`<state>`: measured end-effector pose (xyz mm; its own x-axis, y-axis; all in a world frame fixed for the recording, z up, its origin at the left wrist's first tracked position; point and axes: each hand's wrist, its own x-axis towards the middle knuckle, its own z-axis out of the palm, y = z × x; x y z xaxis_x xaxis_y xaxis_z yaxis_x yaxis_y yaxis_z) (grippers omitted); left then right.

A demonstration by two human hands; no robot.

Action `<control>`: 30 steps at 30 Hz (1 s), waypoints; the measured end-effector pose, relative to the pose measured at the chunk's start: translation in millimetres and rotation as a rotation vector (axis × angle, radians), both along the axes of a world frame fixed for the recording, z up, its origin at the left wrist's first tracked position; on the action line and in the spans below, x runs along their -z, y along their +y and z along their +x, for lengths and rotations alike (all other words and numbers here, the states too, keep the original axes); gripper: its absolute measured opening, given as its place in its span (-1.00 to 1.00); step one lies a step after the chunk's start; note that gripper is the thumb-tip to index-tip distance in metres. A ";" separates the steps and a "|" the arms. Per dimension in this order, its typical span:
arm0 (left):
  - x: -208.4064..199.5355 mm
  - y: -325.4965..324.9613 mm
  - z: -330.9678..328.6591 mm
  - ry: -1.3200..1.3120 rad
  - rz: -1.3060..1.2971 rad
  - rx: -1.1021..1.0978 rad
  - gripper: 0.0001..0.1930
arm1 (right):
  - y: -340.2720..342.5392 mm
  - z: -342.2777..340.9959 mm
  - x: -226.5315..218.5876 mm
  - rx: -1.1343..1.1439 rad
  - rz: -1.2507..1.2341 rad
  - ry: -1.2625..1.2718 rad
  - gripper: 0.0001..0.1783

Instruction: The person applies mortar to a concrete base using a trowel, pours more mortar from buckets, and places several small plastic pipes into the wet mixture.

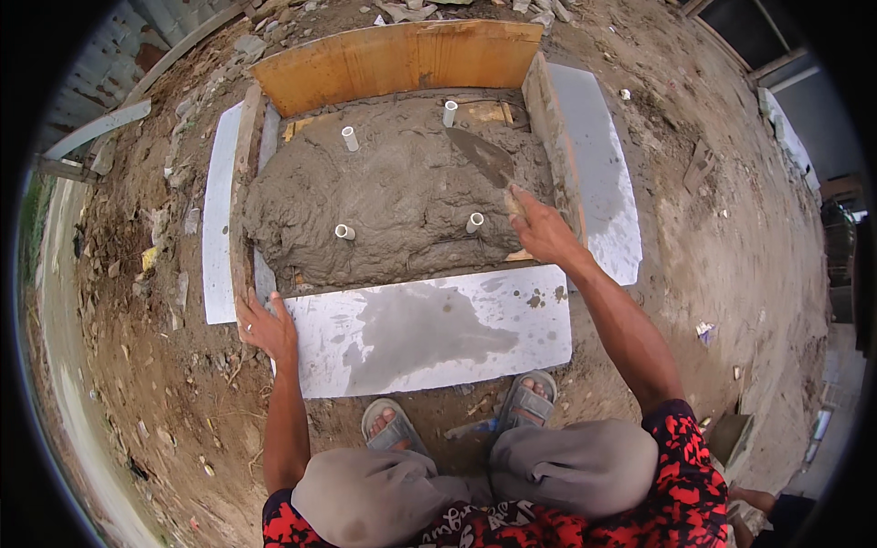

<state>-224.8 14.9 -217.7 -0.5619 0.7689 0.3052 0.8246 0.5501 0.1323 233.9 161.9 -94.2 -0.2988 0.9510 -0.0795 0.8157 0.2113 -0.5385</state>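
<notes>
Wet grey concrete [365,187] lies heaped in a wooden formwork box, with several short white pipes [350,139] standing up out of it. My right hand [544,226] is closed round the handle of a pointed trowel [480,155], whose blade rests on the mix near the far right pipe. At the near left corner, my left hand [267,321] grips the end of the left side board [247,183]; the thumb is over the board's inner side. An orange-brown plywood board [402,62] closes the far side, and another plank [553,137] the right.
Pale flat sheets flank the box: a wet-stained front sheet [429,333], a left sheet [222,219] and a right sheet [598,173]. My sandalled feet [393,427] are close to the front sheet. Rubble and litter dot the dirt ground [713,247]. Part of another person [763,511] shows lower right.
</notes>
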 end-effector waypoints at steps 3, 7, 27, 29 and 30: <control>-2.5 0.6 10.0 -0.058 0.033 0.011 -0.46 | 17.1 0.4 21.7 0.109 -0.160 0.028 -0.38; -8.0 -10.6 4.2 -0.029 0.027 -0.019 -0.45 | 18.3 18.4 15.8 0.412 -0.401 0.176 -0.39; 0.5 -13.5 -28.2 -0.013 -0.009 -0.016 -0.40 | -15.1 5.3 17.1 0.006 -0.162 0.018 -0.42; 1.6 -8.6 -22.9 -0.011 -0.011 -0.003 -0.41 | -13.4 11.7 16.1 -0.121 -0.083 -0.101 -0.42; 1.3 -7.1 -20.7 -0.021 -0.006 -0.008 -0.41 | -11.3 16.4 14.7 -0.113 -0.081 -0.104 -0.42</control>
